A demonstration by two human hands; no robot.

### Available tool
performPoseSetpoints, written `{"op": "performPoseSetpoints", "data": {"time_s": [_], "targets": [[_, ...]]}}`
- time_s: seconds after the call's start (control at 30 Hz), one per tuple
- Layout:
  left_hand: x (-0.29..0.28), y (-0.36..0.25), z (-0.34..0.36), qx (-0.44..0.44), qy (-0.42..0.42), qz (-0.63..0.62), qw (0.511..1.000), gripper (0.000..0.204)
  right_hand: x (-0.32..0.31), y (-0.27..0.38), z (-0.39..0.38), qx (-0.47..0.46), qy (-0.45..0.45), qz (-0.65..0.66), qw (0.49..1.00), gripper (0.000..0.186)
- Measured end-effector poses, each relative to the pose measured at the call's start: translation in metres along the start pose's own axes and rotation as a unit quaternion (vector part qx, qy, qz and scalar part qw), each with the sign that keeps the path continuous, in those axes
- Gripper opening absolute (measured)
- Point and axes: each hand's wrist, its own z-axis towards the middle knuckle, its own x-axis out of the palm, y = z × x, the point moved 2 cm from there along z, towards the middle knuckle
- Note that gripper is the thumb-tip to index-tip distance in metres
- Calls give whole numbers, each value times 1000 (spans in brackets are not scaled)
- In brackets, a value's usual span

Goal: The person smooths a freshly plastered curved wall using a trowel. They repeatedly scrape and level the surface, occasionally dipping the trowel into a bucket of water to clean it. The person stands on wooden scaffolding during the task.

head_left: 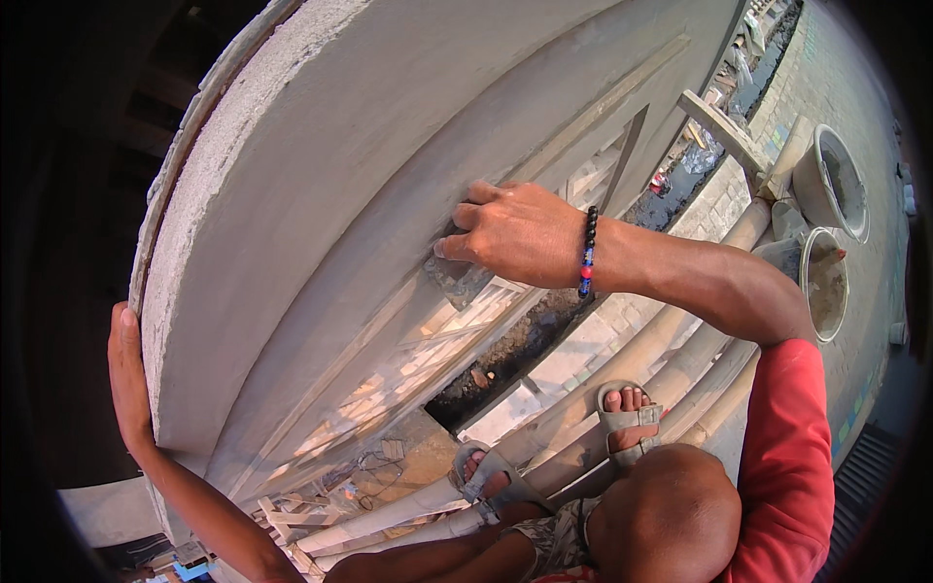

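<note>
My right hand [515, 233], with a beaded bracelet [588, 253] at the wrist, is closed and pressed to the smooth grey plastered wall [389, 155]. Its fingers curl round a grey, smeared flat piece [459, 280], of which only the lower part shows; its exact kind is hidden by the hand. On the far left, my left hand [128, 374] lies along the outer edge of the wall's rough-topped rim [219, 155], fingers straight and together, holding nothing. Curved steps of moulding run along the plaster between my hands.
My sandalled feet rest on several bamboo poles [671, 340] high above the ground. A dark ditch [515, 345] runs below. Two buckets, one upper [816, 185] and one lower [846, 311], sit at the right beside a wooden crosspiece [719, 126]. Paving [836, 87] stretches beyond.
</note>
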Motion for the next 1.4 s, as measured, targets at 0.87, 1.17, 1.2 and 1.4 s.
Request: {"op": "performPoseSetpoints", "data": {"time_s": [0.87, 1.17, 1.2, 1.4], "targets": [[5, -10, -6, 27, -3, -23, 999, 51, -48, -104, -56, 99, 42, -67, 992, 29], [9, -2, 0, 29, 3, -31, 999, 50, -131, -236, -144, 205, 4, -113, 972, 29], [5, 0, -1, 29, 7, -22, 999, 51, -129, -216, -131, 192, 1, -67, 979, 29], [-1, 2, 1, 30, 23, -18, 999, 50, -72, -102, -65, 69, 25, 85, 994, 29]]}}
